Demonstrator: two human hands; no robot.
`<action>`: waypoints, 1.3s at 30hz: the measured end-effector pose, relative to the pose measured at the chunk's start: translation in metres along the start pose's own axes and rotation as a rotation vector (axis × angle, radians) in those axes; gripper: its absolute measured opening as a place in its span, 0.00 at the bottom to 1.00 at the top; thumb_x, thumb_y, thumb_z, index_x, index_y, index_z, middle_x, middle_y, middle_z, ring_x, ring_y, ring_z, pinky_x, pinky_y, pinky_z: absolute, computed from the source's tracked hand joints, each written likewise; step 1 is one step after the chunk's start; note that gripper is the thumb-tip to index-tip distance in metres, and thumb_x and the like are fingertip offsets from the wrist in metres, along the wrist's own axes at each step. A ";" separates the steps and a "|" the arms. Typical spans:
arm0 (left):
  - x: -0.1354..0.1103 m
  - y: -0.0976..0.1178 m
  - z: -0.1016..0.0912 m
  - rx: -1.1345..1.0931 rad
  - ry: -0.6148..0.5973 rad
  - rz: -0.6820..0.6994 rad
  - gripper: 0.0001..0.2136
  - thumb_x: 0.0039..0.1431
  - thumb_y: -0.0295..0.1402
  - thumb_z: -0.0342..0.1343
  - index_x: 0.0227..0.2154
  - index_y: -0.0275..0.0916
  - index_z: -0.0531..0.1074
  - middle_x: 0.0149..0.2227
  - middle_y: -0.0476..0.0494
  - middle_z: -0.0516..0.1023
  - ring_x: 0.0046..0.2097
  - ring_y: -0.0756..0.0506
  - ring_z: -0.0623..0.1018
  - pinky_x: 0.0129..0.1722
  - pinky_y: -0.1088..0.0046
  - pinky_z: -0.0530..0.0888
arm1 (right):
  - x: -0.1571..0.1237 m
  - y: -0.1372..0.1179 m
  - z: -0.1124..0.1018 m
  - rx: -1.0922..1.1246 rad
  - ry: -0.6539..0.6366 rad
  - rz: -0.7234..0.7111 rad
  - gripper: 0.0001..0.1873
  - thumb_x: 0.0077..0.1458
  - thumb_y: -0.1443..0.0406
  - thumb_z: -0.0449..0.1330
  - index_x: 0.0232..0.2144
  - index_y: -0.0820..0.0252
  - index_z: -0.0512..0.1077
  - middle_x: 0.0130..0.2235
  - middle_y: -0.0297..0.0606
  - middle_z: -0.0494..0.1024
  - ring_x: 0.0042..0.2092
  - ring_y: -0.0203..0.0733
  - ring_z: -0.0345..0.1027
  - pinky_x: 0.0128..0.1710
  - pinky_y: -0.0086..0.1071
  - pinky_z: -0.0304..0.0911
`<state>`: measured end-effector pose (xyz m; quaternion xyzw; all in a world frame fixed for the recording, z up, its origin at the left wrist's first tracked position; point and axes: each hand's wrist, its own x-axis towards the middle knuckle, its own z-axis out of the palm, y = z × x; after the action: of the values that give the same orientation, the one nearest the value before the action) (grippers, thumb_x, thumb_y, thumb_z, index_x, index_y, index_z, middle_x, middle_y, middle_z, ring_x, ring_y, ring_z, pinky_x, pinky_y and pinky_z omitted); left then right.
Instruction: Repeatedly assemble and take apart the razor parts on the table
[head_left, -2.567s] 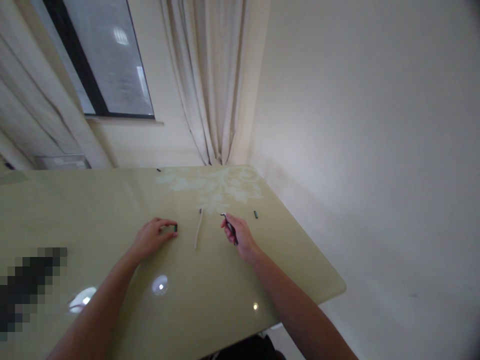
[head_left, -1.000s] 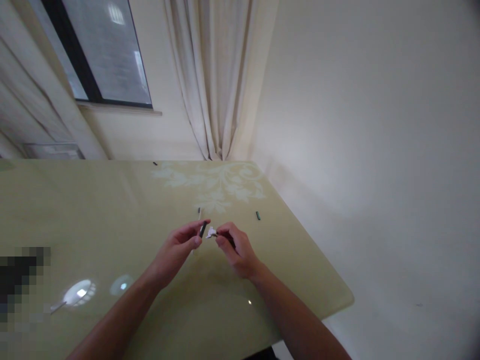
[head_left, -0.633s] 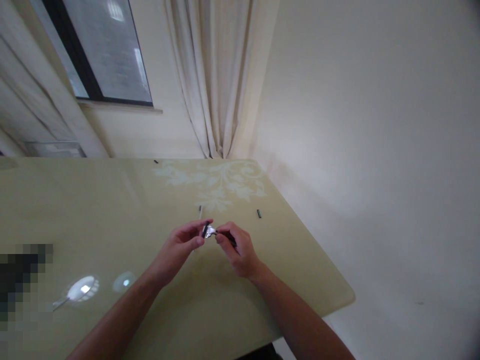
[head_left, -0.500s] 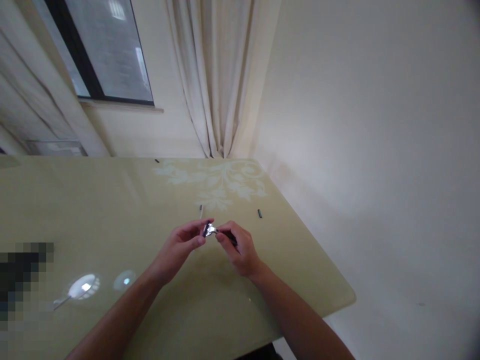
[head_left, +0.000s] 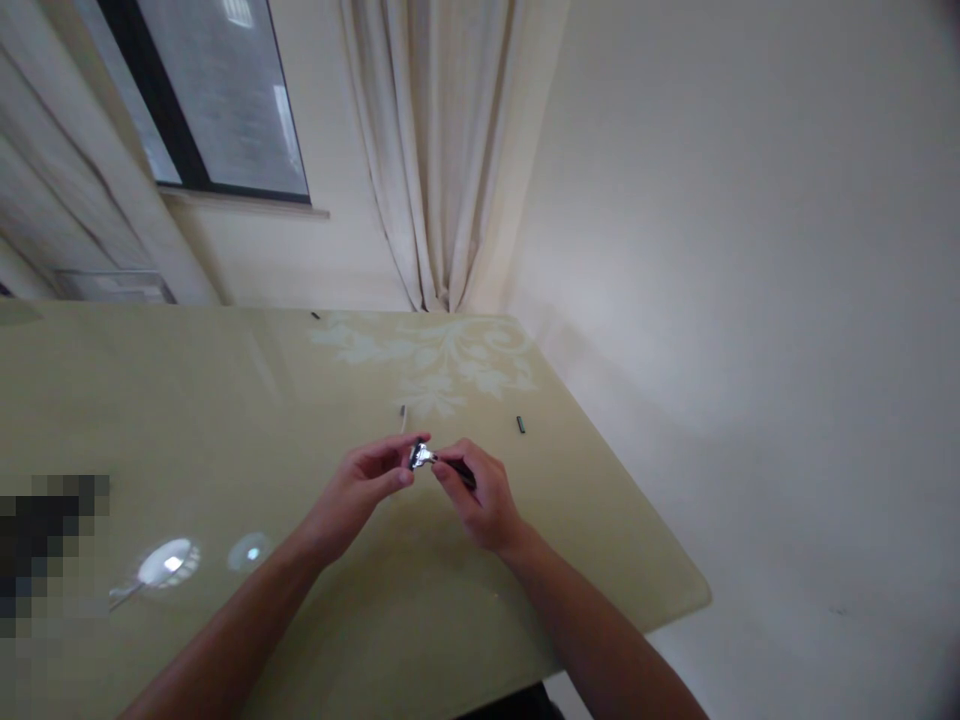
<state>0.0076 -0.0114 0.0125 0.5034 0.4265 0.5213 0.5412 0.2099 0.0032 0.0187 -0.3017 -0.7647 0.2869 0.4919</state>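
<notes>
Left hand [head_left: 360, 492]: grasping. Thumb and fingertips pinch a small dark bar-shaped piece [head_left: 413, 454] at its ends; palm faces the right hand.

Right hand [head_left: 484, 502]: grasping too. Fingers wrapped round a razor-like tool with a shiny silver metal head and dark handle [head_left: 424, 456]. Handle mostly hidden in the grip; head points at the left hand.

Silver head sits against the bar, in the gap between the two hands' fingertips. Looks like contact; can't tell if locked together.

Just beyond the left fingertips: thin white stick with a dark tip, toothbrush-like [head_left: 403, 412], lower part hidden by that hand. Beyond the right hand and to its right, near it: small dark green rectangular piece [head_left: 520, 425]. Well beyond the left hand, by the far edge of the glossy pale yellow-green table [head_left: 615, 560]: tiny black piece [head_left: 315, 316].
</notes>
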 end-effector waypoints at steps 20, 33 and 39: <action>-0.001 0.016 0.002 0.168 0.030 0.161 0.17 0.48 0.36 0.73 0.43 0.42 0.86 0.27 0.50 0.70 0.32 0.48 0.69 0.34 0.72 0.66 | 0.003 0.003 -0.004 0.104 -0.083 0.064 0.14 0.68 0.56 0.59 0.39 0.60 0.77 0.31 0.35 0.76 0.30 0.35 0.64 0.31 0.28 0.59; 0.000 0.019 -0.004 0.143 -0.040 0.142 0.17 0.49 0.36 0.73 0.44 0.43 0.84 0.28 0.50 0.71 0.33 0.49 0.71 0.35 0.72 0.69 | 0.000 0.004 0.004 0.237 -0.073 0.166 0.16 0.66 0.53 0.60 0.35 0.60 0.73 0.27 0.32 0.71 0.25 0.33 0.58 0.26 0.27 0.54; 0.000 0.016 -0.006 0.112 -0.065 0.139 0.20 0.50 0.35 0.73 0.47 0.43 0.83 0.30 0.49 0.72 0.34 0.49 0.72 0.36 0.74 0.70 | 0.000 0.003 0.003 0.249 -0.058 0.165 0.14 0.65 0.54 0.61 0.36 0.60 0.73 0.28 0.32 0.70 0.27 0.33 0.58 0.27 0.28 0.54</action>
<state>-0.0005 -0.0118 0.0277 0.5779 0.4013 0.5164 0.4882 0.2071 0.0050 0.0154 -0.2917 -0.7098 0.4273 0.4780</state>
